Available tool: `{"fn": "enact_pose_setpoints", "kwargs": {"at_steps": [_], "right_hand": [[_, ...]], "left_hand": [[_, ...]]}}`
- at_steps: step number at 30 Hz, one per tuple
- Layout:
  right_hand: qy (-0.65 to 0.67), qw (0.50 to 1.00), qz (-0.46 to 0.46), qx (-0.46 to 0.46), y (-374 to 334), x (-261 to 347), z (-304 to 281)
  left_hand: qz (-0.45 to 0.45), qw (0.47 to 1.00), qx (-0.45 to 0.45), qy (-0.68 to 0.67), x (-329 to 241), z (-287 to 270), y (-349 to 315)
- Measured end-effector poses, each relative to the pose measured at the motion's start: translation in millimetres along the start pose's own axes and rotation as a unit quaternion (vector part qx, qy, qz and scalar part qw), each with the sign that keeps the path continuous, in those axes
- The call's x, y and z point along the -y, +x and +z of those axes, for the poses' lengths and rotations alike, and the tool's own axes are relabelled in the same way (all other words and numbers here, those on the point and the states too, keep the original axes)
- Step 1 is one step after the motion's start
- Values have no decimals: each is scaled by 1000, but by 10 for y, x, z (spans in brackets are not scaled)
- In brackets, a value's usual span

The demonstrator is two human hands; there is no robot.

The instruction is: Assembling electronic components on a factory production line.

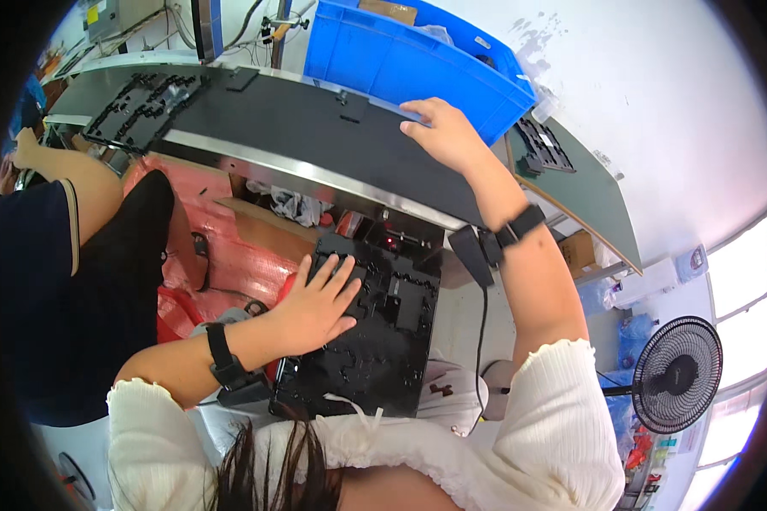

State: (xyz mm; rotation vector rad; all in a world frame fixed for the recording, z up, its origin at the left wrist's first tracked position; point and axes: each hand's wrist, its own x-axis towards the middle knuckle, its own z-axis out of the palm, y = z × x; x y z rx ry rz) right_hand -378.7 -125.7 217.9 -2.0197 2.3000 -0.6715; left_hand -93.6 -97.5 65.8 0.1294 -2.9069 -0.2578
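A large black moulded plastic tray (358,366) with many recesses rests across my lap, below the conveyor's near edge. My left hand (315,305) lies on its upper left part, palm down with fingers spread. My right hand (445,132) is stretched out over the dark conveyor belt (290,128), near the front wall of a blue crate (392,55). Its thumb and fingers are apart, and I see nothing held in them. Left of this hand, a small flat black piece (350,118) lies on the belt. Both wrists wear black straps with small devices.
Another black tray (141,111) sits on the belt at the far left, near a co-worker (51,298) seated beside me. On the green side table (584,192) at right lies a black part (545,145). A black fan (677,375) stands further right. A cable hangs from my right wrist.
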Motion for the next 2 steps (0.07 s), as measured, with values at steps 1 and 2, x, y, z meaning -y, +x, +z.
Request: {"fn": "enact_pose_setpoints", "kwargs": {"at_steps": [1,2], "right_hand": [[2,1000,-3,-6,173,-159,90],[-1,1000,12,1,337,-285,194]], "left_hand": [[3,1000,10,-18,13,16,9],[4,1000,9,-10,75,-2,47]]}}
